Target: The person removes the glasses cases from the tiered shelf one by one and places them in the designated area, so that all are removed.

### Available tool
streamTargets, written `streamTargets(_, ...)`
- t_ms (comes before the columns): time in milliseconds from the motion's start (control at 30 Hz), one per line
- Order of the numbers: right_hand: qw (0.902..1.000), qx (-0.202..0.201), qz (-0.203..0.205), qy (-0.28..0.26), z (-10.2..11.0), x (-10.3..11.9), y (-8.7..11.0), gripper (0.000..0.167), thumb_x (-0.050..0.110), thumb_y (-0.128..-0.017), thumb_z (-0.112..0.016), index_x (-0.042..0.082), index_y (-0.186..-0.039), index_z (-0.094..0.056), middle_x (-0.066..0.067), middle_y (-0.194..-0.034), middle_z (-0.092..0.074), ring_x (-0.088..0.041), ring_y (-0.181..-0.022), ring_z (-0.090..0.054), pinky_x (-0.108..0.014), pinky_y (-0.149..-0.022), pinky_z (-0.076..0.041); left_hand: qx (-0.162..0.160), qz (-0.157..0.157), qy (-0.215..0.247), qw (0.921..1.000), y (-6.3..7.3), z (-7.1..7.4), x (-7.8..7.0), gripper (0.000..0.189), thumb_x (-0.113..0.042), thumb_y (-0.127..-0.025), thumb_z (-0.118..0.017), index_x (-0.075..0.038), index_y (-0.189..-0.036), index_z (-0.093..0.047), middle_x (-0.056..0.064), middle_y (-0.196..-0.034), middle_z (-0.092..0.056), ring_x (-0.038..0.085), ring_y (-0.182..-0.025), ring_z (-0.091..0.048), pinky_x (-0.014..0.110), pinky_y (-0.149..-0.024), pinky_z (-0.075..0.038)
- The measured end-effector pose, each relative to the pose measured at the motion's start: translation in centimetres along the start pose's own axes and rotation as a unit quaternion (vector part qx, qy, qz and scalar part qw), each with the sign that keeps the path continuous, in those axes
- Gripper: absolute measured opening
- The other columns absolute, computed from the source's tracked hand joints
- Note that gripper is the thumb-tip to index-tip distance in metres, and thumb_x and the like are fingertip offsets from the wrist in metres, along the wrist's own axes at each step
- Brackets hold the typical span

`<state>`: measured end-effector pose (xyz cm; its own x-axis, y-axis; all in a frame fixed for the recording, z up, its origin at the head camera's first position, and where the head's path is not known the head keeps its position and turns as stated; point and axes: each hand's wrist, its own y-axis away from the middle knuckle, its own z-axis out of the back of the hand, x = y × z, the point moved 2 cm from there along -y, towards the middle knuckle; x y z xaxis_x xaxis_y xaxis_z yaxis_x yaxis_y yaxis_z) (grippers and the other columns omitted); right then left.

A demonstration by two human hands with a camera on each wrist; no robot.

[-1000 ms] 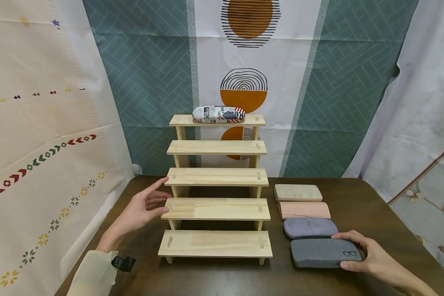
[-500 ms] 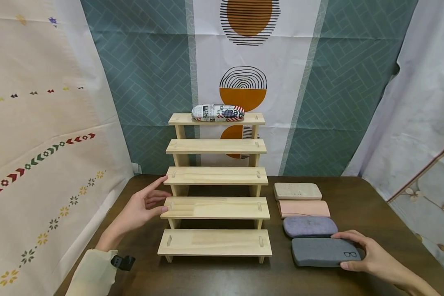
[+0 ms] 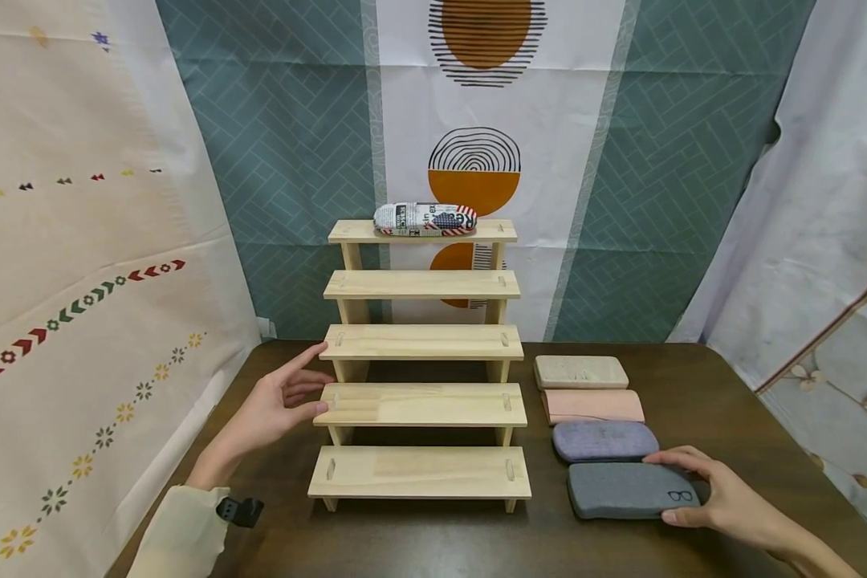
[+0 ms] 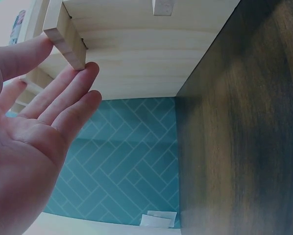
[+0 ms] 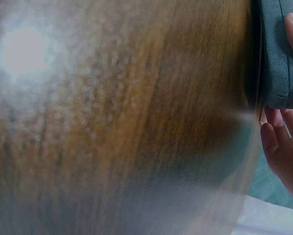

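A stepped wooden display stand (image 3: 419, 475) stands mid-table. My left hand (image 3: 269, 411) holds its left side: the thumb lies at the end of the second step from the bottom, the index finger reaches the third step's edge. In the left wrist view, thumb and fingers lie on opposite sides of a board end (image 4: 68, 39). To the right, my right hand (image 3: 726, 494) grips the right end of a grey glasses case (image 3: 614, 490) with a small glasses print, thumb in front, fingers behind. The right wrist view shows the case's end (image 5: 279, 73) between thumb and fingers.
Behind the grey case lie a purple glasses case (image 3: 605, 441), a pink case (image 3: 592, 406) and a cream case (image 3: 581, 372) in a row. A newsprint-patterned case (image 3: 425, 220) rests on the top step. Patterned cloths (image 3: 303, 160) hang around the brown table (image 3: 405, 546).
My right hand and the grey glasses case have shifted very slightly left. The left hand stays on the stand, and the head view has tilted a little.
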<state>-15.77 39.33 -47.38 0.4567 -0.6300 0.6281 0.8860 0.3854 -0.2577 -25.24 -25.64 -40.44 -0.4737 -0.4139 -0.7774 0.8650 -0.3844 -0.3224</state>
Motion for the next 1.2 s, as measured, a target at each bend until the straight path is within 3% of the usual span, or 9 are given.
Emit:
streamTargets(167, 1.0, 0.001, 0.001, -0.004, -0.07, -0.07, 0.05, 0.063, 0.008, -0.077, -0.093, 0.012, -0.136, -0.069, 0.004, -0.126, -0.062, -0.001, -0.108, -0.052, -0.023, -0.083, -0.043, 0.004, 0.0, 0.009, 0.9999, -0.02, 0.02, -0.05, 0.09, -0.004, -0.093, -0.081, -0.025, -0.167, -0.034, 0.023, -0.132, -0.068, 0.032, -0.12, -0.068, 0.031, -0.097, -0.054)
streamTargets(533, 0.9998, -0.008, 0.02, -0.002, -0.44, -0.2, -0.02, 0.065, 0.009, -0.073, -0.096, 0.012, -0.133, -0.07, 0.001, -0.122, -0.063, -0.002, -0.108, -0.052, -0.021, -0.085, -0.042, 0.005, 0.001, 0.012, 0.9999, 0.02, -0.04, 0.15, 0.09, -0.005, -0.093, -0.082, -0.026, -0.167, -0.034, 0.022, -0.133, -0.067, 0.031, -0.121, -0.068, 0.029, -0.098, -0.053)
streamTargets(967, 1.0, -0.003, 0.003, -0.001, -0.18, -0.44, 0.41, 0.066, 0.009, -0.076, -0.095, 0.011, -0.136, -0.068, 0.001, -0.124, -0.061, 0.0, -0.109, -0.053, -0.023, -0.082, -0.046, 0.004, -0.003, 0.007, 1.0, 0.02, -0.13, 0.16, 0.09, -0.006, -0.094, -0.082, -0.025, -0.167, -0.034, 0.017, -0.132, -0.069, 0.032, -0.121, -0.068, 0.024, -0.097, -0.053)
streamTargets(1200, 0.9999, 0.0, 0.0, -0.013, 0.18, -0.47, 0.28, 0.062, 0.007, -0.078, -0.094, 0.009, -0.135, -0.068, 0.0, -0.125, -0.063, 0.0, -0.111, -0.054, -0.022, -0.083, -0.047, -0.002, 0.0, 0.0, 1.0, 0.03, -0.04, 0.02, 0.09, -0.005, -0.093, -0.081, -0.024, -0.167, -0.034, 0.022, -0.132, -0.068, 0.032, -0.121, -0.068, 0.025, -0.096, -0.053)
